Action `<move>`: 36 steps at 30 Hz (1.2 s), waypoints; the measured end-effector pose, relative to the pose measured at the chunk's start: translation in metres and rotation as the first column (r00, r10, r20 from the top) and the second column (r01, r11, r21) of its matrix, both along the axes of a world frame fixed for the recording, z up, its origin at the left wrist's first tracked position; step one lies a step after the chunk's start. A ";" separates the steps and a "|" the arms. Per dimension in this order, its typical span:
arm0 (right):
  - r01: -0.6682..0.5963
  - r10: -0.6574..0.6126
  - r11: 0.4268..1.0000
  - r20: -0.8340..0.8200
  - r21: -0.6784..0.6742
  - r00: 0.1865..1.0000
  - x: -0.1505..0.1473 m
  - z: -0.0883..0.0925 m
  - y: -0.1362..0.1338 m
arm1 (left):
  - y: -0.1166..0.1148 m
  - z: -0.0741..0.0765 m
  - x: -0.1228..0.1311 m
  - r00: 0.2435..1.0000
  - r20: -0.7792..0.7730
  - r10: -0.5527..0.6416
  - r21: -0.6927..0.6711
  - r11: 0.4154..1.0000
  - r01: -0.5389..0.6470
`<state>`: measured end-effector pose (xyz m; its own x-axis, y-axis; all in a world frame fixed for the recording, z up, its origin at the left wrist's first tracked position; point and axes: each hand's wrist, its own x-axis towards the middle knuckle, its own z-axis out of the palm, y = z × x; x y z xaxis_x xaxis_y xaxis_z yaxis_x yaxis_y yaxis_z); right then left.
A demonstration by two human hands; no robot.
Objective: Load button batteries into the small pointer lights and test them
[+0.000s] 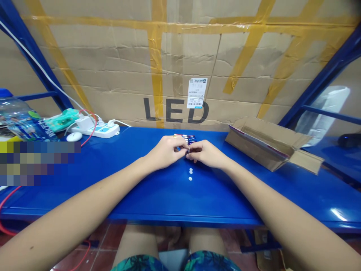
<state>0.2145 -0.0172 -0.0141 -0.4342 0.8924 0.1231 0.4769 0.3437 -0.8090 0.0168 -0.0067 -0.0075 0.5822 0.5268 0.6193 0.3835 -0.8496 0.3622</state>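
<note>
My left hand [168,151] and my right hand [208,153] meet above the blue table, thumbs and fingertips pinched together. A small dark piece [187,151] shows between the fingertips, mostly hidden, so its kind cannot be told. Bits of blue peek out under the left fingers. Just behind the hands lies a row of several thin, pen-like items [191,138] with red, white and dark blue parts, partly covered by the fingers. Nearer to me, small round whitish discs [190,178] rest flat on the table.
The blue table [175,199] has an open cardboard box [262,145] at right. To the left are a white power strip [105,130] with plugs, a white round object [74,137], a red cable [91,131] and a plastic bottle [25,120]. A large carton [118,75] stands behind.
</note>
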 end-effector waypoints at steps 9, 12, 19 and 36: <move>0.011 -0.006 0.996 -0.056 0.086 0.998 -0.016 0.010 -0.005 | -0.001 0.005 -0.004 0.982 0.170 0.082 -0.322 0.946 -0.023; 0.084 -0.081 0.986 -0.029 0.142 0.996 -0.025 0.013 0.000 | 0.003 0.012 -0.009 0.965 0.207 0.162 -0.362 0.929 -0.078; 0.019 -0.089 0.971 0.286 0.238 0.954 -0.051 0.009 0.005 | 0.025 0.012 -0.023 0.854 0.458 0.246 -0.505 0.863 0.022; 0.201 -0.151 0.958 -0.236 0.204 0.960 -0.007 0.017 -0.001 | 0.011 -0.006 -0.009 0.980 0.199 0.019 -0.590 0.801 0.104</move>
<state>0.2074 -0.0185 0.0026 -0.2137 0.8906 0.4014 0.3684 0.4541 -0.8112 0.0078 0.0041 -0.0130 0.5198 0.8036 0.2900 0.2255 -0.4564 0.8607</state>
